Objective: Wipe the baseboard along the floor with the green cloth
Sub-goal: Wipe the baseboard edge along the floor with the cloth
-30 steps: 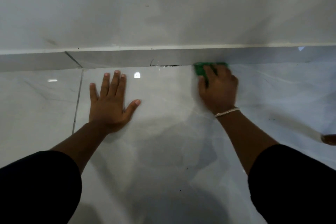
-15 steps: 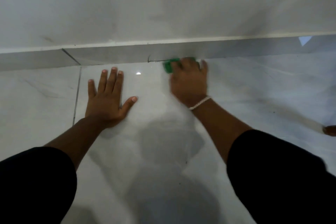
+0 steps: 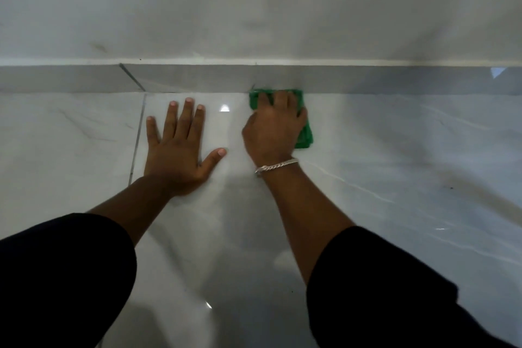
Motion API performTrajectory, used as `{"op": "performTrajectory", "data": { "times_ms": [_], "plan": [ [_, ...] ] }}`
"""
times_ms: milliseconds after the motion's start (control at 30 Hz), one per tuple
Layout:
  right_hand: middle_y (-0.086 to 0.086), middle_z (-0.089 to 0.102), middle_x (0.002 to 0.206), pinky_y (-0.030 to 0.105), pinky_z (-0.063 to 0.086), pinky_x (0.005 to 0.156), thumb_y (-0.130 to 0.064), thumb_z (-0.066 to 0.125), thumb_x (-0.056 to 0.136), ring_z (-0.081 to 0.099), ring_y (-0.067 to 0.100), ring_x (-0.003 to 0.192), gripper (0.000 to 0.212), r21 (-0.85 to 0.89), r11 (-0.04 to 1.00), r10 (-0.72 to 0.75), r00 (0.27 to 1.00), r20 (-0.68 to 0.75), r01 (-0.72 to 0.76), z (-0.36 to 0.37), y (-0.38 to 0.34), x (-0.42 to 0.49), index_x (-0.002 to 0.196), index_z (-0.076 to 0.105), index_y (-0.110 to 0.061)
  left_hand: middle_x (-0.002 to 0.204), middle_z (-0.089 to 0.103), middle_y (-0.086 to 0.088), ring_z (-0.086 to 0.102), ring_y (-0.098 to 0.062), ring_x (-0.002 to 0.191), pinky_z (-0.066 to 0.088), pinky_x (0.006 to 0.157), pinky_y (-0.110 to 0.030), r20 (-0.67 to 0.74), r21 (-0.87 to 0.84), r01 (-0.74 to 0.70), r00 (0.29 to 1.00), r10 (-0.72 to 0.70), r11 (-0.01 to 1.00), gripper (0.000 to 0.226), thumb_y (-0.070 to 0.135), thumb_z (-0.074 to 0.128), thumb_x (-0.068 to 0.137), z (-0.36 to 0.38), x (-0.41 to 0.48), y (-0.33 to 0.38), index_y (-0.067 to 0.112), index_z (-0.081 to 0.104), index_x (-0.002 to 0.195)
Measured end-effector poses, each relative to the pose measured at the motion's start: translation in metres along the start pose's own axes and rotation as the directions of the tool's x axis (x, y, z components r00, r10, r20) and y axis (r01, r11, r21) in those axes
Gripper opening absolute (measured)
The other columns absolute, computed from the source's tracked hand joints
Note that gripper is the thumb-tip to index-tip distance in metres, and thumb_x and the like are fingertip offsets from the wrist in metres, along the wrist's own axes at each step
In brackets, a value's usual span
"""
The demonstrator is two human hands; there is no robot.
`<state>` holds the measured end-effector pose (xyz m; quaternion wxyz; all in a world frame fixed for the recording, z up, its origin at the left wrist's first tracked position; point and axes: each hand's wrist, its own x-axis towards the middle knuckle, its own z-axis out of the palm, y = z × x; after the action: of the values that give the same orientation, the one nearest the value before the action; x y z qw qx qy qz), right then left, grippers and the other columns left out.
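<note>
Two hands are down on the glossy floor, and I start at the fingers of my right hand (image 3: 275,128). They (image 3: 282,99) curl forward over the green cloth (image 3: 305,133), pressing it flat rather than pinching it; the thumb is hidden under the hand, so I cannot tell whether it grips the fabric from below. Just past those fingertips, the cloth's far edge touches the bottom of the grey baseboard (image 3: 367,79), right where it meets the floor. To the outer side of the knuckles, a folded flap of the cloth sticks out and lies on the floor tile (image 3: 395,150). Behind the hand, a silver chain bracelet (image 3: 275,167) sits on the wrist, and further back the forearm runs into a dark sleeve (image 3: 395,291).

My left hand (image 3: 178,152) lies just beside the right one, palm flat on the tile, holding nothing. Its four fingers (image 3: 186,116) are stretched straight toward the baseboard, close together, and the tips stop short of it; the thumb is spread wide toward the right hand without touching it. Beside the little finger, a thin grout line (image 3: 137,138) runs away toward the baseboard. Between the two hands, near the fingertips, a small bright light reflection (image 3: 224,108) shines on the tile. Above the baseboard rises the pale wall (image 3: 254,8), with a few faint dark marks on it.
</note>
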<state>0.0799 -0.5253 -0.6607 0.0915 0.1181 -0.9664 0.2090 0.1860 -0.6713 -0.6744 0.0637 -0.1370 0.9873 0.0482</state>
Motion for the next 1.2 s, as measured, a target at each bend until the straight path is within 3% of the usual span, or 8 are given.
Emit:
{"op": "performTrajectory", "data": {
  "times_ms": [200,367,500,700,867,1033,1133,1200],
  "plan": [
    [0.012,0.068,0.113,0.047,0.046,0.085,-0.021,0.067,0.076,0.061,0.033,0.11,0.035,0.03,0.974,-0.225,0.974,-0.005,0.225,-0.003,0.031,0.003,0.11,0.069,-0.013,0.169,-0.01,-0.004,-0.012,-0.028,0.155,0.0,0.121,-0.063,0.015,0.004,-0.001,1.0,0.001,1.0,0.095,0.078,0.011,0.085,-0.001,0.0,0.0,0.021,-0.006,0.159],
    [0.014,0.068,0.108,0.046,0.044,0.082,-0.02,0.067,0.076,0.061,0.035,0.103,0.032,-0.087,0.994,0.053,0.995,-0.083,-0.06,-0.021,0.081,0.019,0.107,0.07,-0.013,0.169,-0.008,-0.005,-0.01,-0.029,0.155,0.001,0.121,-0.064,0.011,0.002,-0.009,1.0,0.009,1.0,0.095,0.078,0.011,0.085,-0.004,0.0,0.0,0.02,-0.004,0.159],
    [0.018,0.066,0.1,0.048,0.045,0.082,-0.014,0.063,0.069,0.059,0.038,0.098,0.026,-0.1,0.96,0.249,0.96,-0.127,-0.262,-0.013,0.041,0.019,0.093,0.072,-0.007,0.169,-0.008,-0.006,-0.01,-0.03,0.155,0.0,0.121,-0.064,0.012,0.006,-0.008,1.0,0.008,1.0,0.097,0.079,0.008,0.084,-0.004,0.001,0.002,0.019,-0.003,0.159],
    [0.017,0.065,0.109,0.049,0.046,0.085,-0.016,0.06,0.068,0.057,0.041,0.107,0.032,-0.035,0.999,-0.035,0.998,0.059,0.037,0.014,-0.042,-0.001,0.097,0.071,-0.008,0.169,-0.011,-0.007,-0.012,-0.03,0.155,-0.001,0.121,-0.064,0.027,0.024,-0.001,1.0,0.001,1.0,0.099,0.08,0.003,0.082,-0.004,0.001,0.001,0.019,-0.005,0.159],
    [0.013,0.069,0.102,0.042,0.05,0.074,-0.025,0.065,0.072,0.061,0.036,0.1,0.033,-0.01,0.958,-0.286,0.957,0.042,0.287,0.001,0.011,0.012,0.103,0.072,-0.015,0.169,-0.009,-0.005,-0.011,-0.029,0.155,0.001,0.121,-0.064,0.029,0.006,0.006,1.0,-0.006,1.0,0.097,0.079,0.008,0.084,-0.005,0.0,-0.001,0.02,-0.004,0.159],
    [0.015,0.069,0.104,0.041,0.048,0.075,-0.023,0.064,0.075,0.063,0.036,0.098,0.033,-0.121,0.988,-0.103,0.993,-0.052,0.096,-0.021,0.078,0.025,0.106,0.071,-0.013,0.169,-0.009,-0.005,-0.011,-0.03,0.155,0.0,0.121,-0.064,0.011,-0.005,-0.011,1.0,0.011,1.0,0.096,0.079,0.01,0.085,-0.007,0.001,-0.001,0.019,-0.005,0.159],
    [0.019,0.067,0.1,0.046,0.047,0.077,-0.018,0.062,0.071,0.062,0.038,0.096,0.028,-0.155,0.986,0.046,0.995,-0.088,-0.059,-0.014,0.051,0.023,0.096,0.07,-0.006,0.169,-0.01,-0.006,-0.011,-0.031,0.155,-0.001,0.12,-0.065,0.011,-0.002,-0.007,1.0,0.007,1.0,0.097,0.079,0.01,0.084,-0.005,0.001,-0.001,0.019,-0.006,0.159],
    [0.019,0.066,0.099,0.046,0.046,0.078,-0.017,0.064,0.067,0.061,0.038,0.096,0.028,-0.16,0.987,0.004,0.997,-0.072,-0.015,-0.003,0.014,0.015,0.093,0.069,-0.006,0.169,-0.01,-0.006,-0.011,-0.031,0.155,-0.002,0.12,-0.064,0.005,-0.003,-0.005,1.0,0.005,1.0,0.097,0.08,0.008,0.083,-0.003,0.001,0.0,0.019,-0.006,0.159]
  ]
}}
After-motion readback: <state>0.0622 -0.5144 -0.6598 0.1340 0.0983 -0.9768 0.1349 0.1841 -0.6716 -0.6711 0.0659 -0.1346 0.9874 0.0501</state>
